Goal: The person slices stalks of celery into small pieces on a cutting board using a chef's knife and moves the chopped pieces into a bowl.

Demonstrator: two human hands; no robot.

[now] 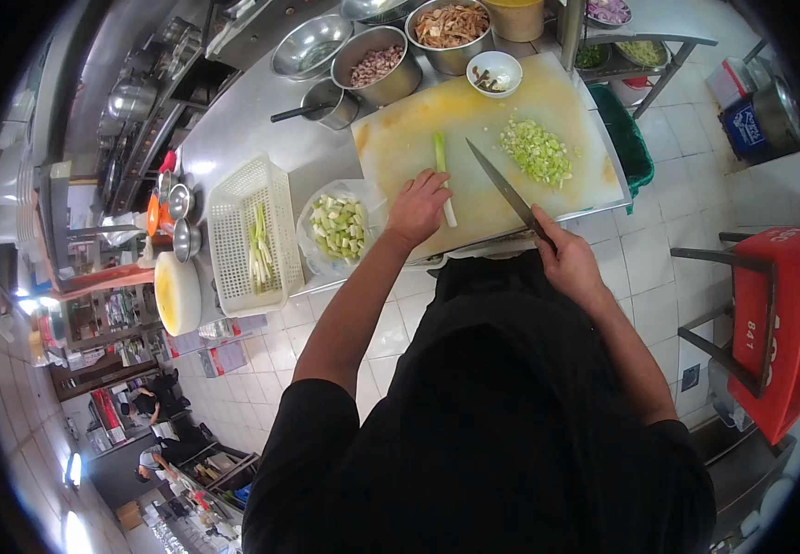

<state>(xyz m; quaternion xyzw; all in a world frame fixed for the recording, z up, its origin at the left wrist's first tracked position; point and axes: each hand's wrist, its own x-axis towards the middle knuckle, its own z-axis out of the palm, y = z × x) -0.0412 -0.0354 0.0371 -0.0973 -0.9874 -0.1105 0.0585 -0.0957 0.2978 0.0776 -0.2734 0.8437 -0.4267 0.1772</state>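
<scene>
On a yellow-stained white cutting board (400, 156) lies a length of green onion stalk (439, 149), green at its far end and white at its near end. My left hand (419, 208) rests over the middle of the stalk with its fingers on it. In my right hand (570, 263) is a kitchen knife (507, 190), gripped by the handle, its blade slanting towards the far left, apart from the stalk. A pile of chopped green onion (537, 152) sits to the right of the blade. Left of the board, a clear plastic bag (303, 239) holds thick-cut pale green pieces (337, 227).
A white plastic basket (223, 235) with several stalks stands farther left, beside a round cutting block (178, 294). Behind the board are steel pots (389, 79) of chopped food and a white bowl (511, 69). A green bin (639, 149) and red stool (764, 325) stand right. Two people are far off.
</scene>
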